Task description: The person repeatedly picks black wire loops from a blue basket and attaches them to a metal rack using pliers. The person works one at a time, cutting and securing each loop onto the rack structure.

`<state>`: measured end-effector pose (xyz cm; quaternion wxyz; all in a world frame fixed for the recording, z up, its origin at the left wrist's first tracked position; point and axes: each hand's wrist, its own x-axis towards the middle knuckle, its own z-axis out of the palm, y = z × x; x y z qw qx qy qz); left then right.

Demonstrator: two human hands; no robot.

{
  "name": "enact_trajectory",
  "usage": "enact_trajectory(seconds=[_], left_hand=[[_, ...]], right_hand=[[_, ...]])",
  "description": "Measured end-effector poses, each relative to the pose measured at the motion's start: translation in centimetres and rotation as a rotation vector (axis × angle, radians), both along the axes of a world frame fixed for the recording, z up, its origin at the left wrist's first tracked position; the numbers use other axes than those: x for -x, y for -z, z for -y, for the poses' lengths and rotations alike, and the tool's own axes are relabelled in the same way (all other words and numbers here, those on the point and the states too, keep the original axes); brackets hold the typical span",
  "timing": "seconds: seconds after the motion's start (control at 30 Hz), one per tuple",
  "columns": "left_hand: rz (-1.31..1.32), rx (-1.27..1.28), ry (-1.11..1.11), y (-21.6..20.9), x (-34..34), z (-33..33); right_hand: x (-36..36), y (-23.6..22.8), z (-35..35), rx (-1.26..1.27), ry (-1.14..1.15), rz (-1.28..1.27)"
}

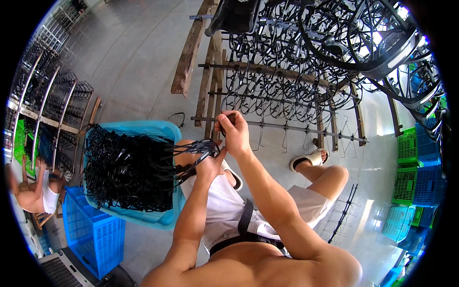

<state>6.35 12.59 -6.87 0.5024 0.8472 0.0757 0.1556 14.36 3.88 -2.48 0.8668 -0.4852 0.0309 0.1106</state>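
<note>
My left hand [209, 165] is closed around a bundle of thin black strips [195, 152], whose loose ends stick out to the left. Close above it, my right hand [235, 134] is pinched shut by the left end of a grey metal rod. Something dark shows at its fingers, mostly hidden. Left of my knees stands a light blue basket [165, 128], heaped with a tangled pile of similar black strips [129, 170]. The metal rod [287, 126] runs rightward from near my right hand and carries thin wire hooks.
A wooden rack [184, 71] ahead holds rows of hanging black looped parts [282, 81]. Blue crate [103, 239] stands behind the basket. Green crates [405, 179] are stacked at right. A hooked rod [343, 213] lies on the floor. Another person [36, 191] sits at far left.
</note>
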Motion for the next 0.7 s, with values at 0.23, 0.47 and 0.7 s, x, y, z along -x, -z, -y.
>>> enact_trajectory(seconds=[0.23, 0.47, 0.7], left_hand=[[0.074, 0.195, 0.064, -1.1, -0.8, 0.1], [-0.038, 0.413, 0.096, -1.1, -1.6, -0.4], [-0.069, 0.528, 0.233, -2.0, -2.2, -1.0]], right_hand=[[0.1, -2.1, 1.0, 0.085, -0.086, -0.118], [-1.0, -2.9, 1.8, 0.074, -0.163, -0.15], [-0.9, -2.4, 1.7, 0.162, -0.112, -0.165]])
